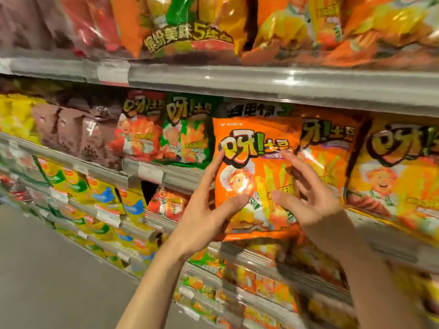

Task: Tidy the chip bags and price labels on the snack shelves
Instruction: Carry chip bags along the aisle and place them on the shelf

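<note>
An orange chip bag (255,162) stands upright in front of the middle shelf, held between both hands. My left hand (206,210) grips its left edge, thumb on the front and fingers up along the side. My right hand (306,198) holds the right side, thumb on the front face and fingers spread over the upper right part. Behind the bag, the shelf row holds red (140,136), green (185,136) and orange-yellow (399,176) bags of the same brand. A white price label (150,173) sits on the shelf rail to the left.
The upper shelf rail (261,84) runs overhead with large orange multipacks (190,32) above it. Lower shelves carry yellow bags (99,198) and several small orange packs (273,288). Grey aisle floor (59,281) lies at lower left. The picture is blurred at its edges.
</note>
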{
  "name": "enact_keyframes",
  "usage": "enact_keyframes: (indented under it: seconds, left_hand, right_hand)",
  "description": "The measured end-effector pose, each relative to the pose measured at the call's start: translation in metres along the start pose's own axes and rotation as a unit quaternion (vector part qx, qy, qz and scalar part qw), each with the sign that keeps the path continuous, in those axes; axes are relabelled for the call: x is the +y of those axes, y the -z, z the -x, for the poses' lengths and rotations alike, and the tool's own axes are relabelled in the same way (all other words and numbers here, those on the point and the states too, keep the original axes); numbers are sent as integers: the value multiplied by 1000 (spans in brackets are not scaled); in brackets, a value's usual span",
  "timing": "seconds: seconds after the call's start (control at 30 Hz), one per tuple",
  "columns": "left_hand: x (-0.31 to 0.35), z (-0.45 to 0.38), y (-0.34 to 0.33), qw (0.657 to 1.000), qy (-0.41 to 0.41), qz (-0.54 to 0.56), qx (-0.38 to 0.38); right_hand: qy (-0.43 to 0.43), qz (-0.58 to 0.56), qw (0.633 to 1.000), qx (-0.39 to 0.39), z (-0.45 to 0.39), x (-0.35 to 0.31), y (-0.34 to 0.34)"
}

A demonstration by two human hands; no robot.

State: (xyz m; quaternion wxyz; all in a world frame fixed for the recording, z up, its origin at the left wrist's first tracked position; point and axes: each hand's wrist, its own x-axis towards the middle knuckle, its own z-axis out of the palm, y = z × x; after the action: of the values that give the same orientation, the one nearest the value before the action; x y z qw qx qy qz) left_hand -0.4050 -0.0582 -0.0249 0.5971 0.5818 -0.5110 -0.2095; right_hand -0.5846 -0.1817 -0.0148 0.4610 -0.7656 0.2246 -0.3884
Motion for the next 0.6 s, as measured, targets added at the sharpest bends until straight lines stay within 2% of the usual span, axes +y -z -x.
enact_keyframes:
  seconds: [0.1,0.23,0.37,0.43,0.5,0.6]
  left_hand:
    - [-8,-19,17,998,-5,30,-55]
    - [-8,-37,36,989,-11,55,-138]
    - [8,-40,30,970,8,114,-213]
    - [10,-41,27,967,-10,107,-230]
    - [0,-48,29,963,11,127,-237]
    - [-8,-56,40,972,-3,90,-217]
  right_hand:
    - [-30,38,998,50,0,-8,-13]
    - [-27,101,989,101,5,-20,-33]
    - [-43,120,979,160,15,-26,-41]
    - [-59,119,974,182,19,-27,-41]
    - [-74,132,971,186,19,-29,-43]
    - [-83,146,970,176,18,-31,-45]
